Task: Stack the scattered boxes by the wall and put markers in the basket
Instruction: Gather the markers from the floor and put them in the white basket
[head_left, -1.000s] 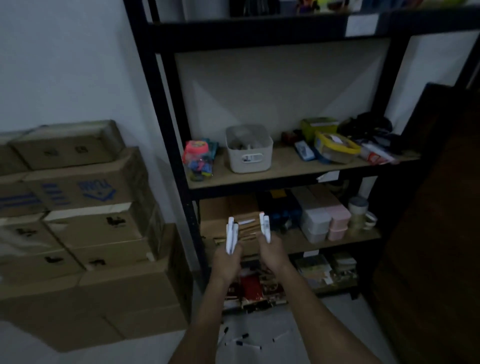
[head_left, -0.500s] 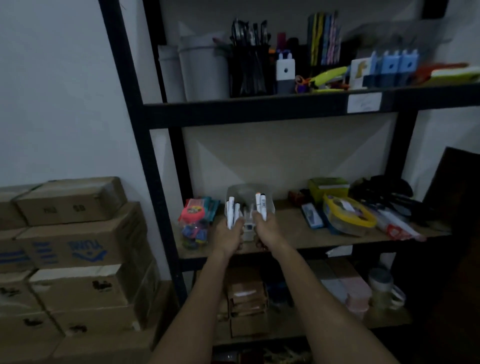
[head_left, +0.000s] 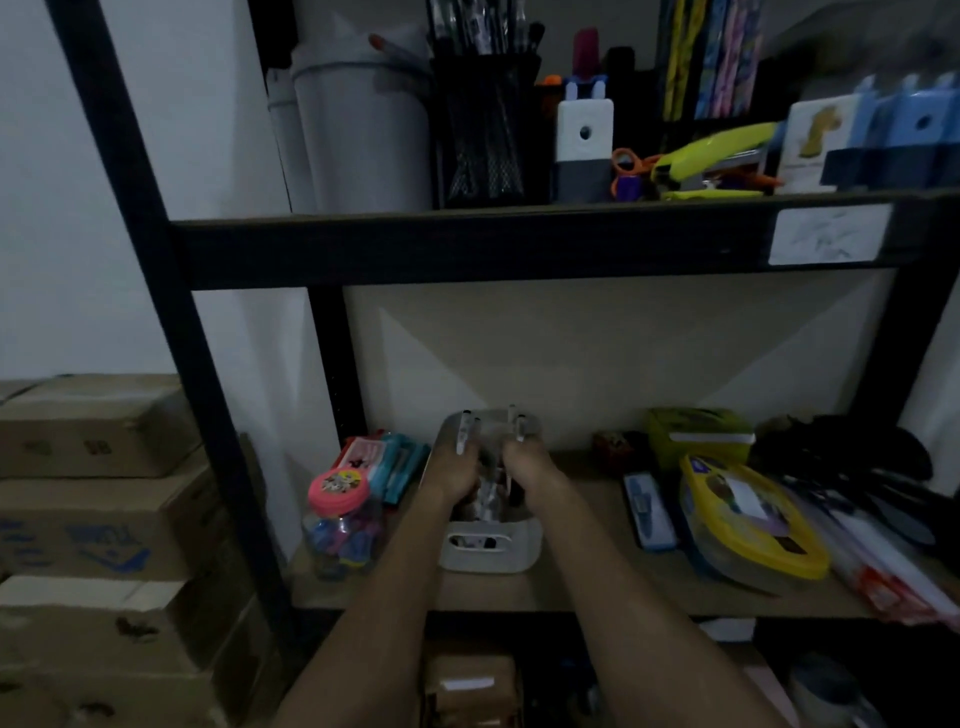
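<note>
Markers (head_left: 462, 435) gripped in the left hand (head_left: 451, 475), white barrels poking up with dark caps topmost; more markers (head_left: 519, 427) gripped likewise in the right hand (head_left: 530, 474). Both hands held over the open mouth of the basket (head_left: 488, 551), fingers curled round the barrels, knuckles just above its rim. Basket a pale plastic tub with a slot handle in its near wall, standing on the wooden shelf (head_left: 582, 587); contents too dim to make out.

Left of the basket, touching or nearly so: clear jar (head_left: 340, 525) with a pink lid bearing a cartoon picture, print too blurred to read. Behind the jar, a pink and teal packet (head_left: 387, 462). Right of the basket: blue flat case (head_left: 647, 512), then a yellow-rimmed pouch (head_left: 748, 519) with a white label, lettering unreadable. Behind those, a green box (head_left: 698, 436).

Far left of the basket, beyond the black upright, stacked cardboard boxes (head_left: 98, 519) against the wall; blue printed lettering and an arrow mark on one, upside down and too smeared to read.

Above the basket, on the upper shelf: white bin (head_left: 363, 135), black mesh holder (head_left: 485, 130) full of pens, yellow-green stapler (head_left: 711, 156). White label (head_left: 828, 234) stuck on the front beam of that shelf, faint scrawl only, illegible.
</note>
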